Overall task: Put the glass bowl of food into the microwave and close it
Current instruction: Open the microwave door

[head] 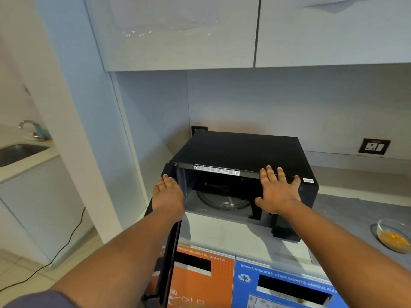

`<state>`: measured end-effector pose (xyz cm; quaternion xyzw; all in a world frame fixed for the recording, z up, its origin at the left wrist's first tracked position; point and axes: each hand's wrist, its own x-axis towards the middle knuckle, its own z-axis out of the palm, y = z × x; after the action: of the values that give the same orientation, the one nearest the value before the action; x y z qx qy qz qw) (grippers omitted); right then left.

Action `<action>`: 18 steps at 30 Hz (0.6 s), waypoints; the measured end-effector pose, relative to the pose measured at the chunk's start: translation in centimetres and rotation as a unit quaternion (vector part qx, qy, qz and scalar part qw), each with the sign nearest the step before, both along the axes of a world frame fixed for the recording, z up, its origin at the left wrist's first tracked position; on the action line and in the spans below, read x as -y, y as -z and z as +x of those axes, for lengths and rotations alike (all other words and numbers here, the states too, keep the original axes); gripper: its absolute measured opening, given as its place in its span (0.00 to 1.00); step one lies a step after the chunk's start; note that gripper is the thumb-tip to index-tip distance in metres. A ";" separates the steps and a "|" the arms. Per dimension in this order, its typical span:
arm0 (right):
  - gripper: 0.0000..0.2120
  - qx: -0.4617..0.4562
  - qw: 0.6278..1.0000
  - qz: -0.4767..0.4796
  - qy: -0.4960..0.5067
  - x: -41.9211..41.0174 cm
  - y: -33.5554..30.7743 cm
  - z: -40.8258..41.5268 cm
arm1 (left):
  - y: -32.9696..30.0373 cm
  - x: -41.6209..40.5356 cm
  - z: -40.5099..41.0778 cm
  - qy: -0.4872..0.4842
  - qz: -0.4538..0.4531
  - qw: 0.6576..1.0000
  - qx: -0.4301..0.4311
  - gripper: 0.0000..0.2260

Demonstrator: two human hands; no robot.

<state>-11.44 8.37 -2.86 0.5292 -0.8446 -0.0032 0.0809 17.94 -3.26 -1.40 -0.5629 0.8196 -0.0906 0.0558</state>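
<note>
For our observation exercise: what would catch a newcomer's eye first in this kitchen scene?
The black microwave at centre, its door swung open to the left, with the left hand on the door and the right hand flat on its top front edge. Below, bright orange and blue waste bins; far right, a glass bowl of yellow food on the counter.

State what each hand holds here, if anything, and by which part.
Neither hand grips anything. The left hand rests on the open microwave door at its top edge; the right hand lies flat on the microwave.
</note>
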 end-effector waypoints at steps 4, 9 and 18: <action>0.49 0.001 1.000 -0.002 -0.001 0.0 0.0 -0.1 | 0.2 0.5 1.4 0.016 -0.027 1.000 0.004 0.43; 0.49 0.001 1.000 -0.010 -0.003 0.0 0.1 0.0 | 1.0 1.7 4.0 0.079 -0.077 0.994 0.023 0.39; 0.48 -0.003 1.000 -0.022 0.003 0.0 0.3 0.0 | 1.7 4.0 6.9 0.132 -0.093 0.987 0.013 0.39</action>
<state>-11.41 8.40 -3.20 0.5249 -0.8458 0.0139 0.0948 24.87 -7.28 -3.14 -0.4509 0.8742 -0.1803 0.0014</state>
